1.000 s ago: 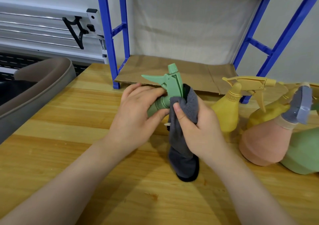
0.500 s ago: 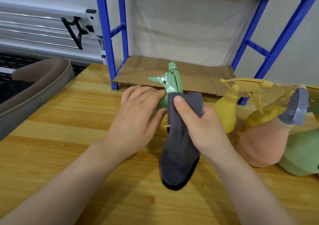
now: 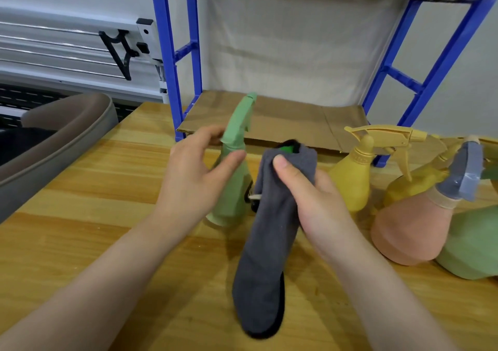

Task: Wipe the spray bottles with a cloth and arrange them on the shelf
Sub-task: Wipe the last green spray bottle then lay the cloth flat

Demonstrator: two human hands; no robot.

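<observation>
A light green spray bottle (image 3: 231, 189) stands upright on the wooden table, its trigger head pointing away from me. My left hand (image 3: 194, 178) holds its neck, thumb in front and fingers behind. Just right of it, my right hand (image 3: 312, 202) grips a grey cloth (image 3: 266, 243) that hangs down to the table, apart from the bottle. The blue-framed shelf (image 3: 172, 81) stands behind, its bottom level lined with cardboard (image 3: 291, 119).
At the right stand a yellow spray bottle (image 3: 353, 178), a second yellow one (image 3: 412, 186) behind, a pink bottle with a grey-blue head (image 3: 409, 232) and another green bottle (image 3: 471, 245). A grey tub (image 3: 67, 135) sits at the table's left edge.
The cloth has come off the green bottle's head and moved right with my right hand. The bottle has turned so its nozzle points away, and it stands on the table.
</observation>
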